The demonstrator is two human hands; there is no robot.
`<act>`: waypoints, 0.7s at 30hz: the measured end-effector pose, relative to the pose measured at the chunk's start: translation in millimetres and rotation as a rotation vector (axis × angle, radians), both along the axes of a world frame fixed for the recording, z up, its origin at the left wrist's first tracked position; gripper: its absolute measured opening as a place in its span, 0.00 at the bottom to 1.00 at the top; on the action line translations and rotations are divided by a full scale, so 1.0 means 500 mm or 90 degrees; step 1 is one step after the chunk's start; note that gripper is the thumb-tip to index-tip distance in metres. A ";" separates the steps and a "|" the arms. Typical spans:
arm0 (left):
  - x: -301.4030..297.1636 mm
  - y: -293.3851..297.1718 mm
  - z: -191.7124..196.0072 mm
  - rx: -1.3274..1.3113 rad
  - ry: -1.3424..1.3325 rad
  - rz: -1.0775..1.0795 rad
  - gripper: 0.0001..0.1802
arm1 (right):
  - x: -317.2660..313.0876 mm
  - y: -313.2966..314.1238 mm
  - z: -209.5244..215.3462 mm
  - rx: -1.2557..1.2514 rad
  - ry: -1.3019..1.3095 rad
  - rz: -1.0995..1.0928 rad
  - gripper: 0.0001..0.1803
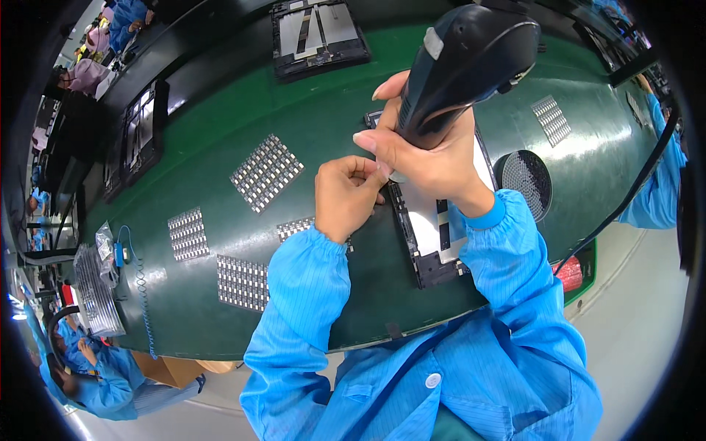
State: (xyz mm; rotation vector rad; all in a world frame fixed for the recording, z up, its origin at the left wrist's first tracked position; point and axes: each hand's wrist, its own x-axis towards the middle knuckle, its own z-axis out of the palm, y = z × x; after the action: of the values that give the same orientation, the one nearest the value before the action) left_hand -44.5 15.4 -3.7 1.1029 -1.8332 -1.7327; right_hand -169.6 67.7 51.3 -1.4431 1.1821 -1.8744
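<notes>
My right hand (434, 158) is wrapped round the grip of a black handheld device (471, 59) with a bulky rounded head; its exact kind is unclear. Beneath this hand lies a flat black-framed electronic unit (415, 261) with a silvery inside, partly covered by my hand and sleeve. My left hand (346, 192) is closed in a pinch beside the unit's left edge, its fingertips close to the right hand. Whatever sits in that pinch is too small or hidden to name. A sheet of small parts (296, 228) lies partly under my left wrist.
More sheets of small parts lie left (266, 173) and right (551, 121) on the green table (191, 294). A round black dotted dish (526, 184) sits right of the unit. Another framed unit (320, 37) stands at the back. A black cable (632, 191) crosses the right side. Co-workers sit around.
</notes>
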 end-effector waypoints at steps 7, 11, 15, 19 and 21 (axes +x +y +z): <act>0.001 0.000 -0.006 -0.001 0.000 0.006 0.10 | 0.005 -0.003 -0.005 0.005 0.015 -0.001 0.20; 0.007 -0.003 -0.007 0.001 -0.008 0.002 0.09 | 0.016 0.002 -0.007 0.013 0.057 0.006 0.19; 0.054 -0.027 0.038 -0.015 0.038 0.040 0.07 | 0.028 0.006 -0.019 0.002 0.059 0.019 0.17; 0.121 0.004 0.176 -0.222 0.132 -0.010 0.05 | 0.007 0.013 -0.024 0.033 0.049 -0.026 0.15; 0.146 0.066 0.224 -0.320 0.369 -0.089 0.05 | 0.006 0.013 -0.013 0.075 -0.053 -0.040 0.11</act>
State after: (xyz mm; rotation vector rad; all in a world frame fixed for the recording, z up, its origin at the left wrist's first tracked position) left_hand 28.3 48.4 108.1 0.2445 -1.8263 -1.3429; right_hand -166.4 74.4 44.8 -1.2657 1.2880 -1.8537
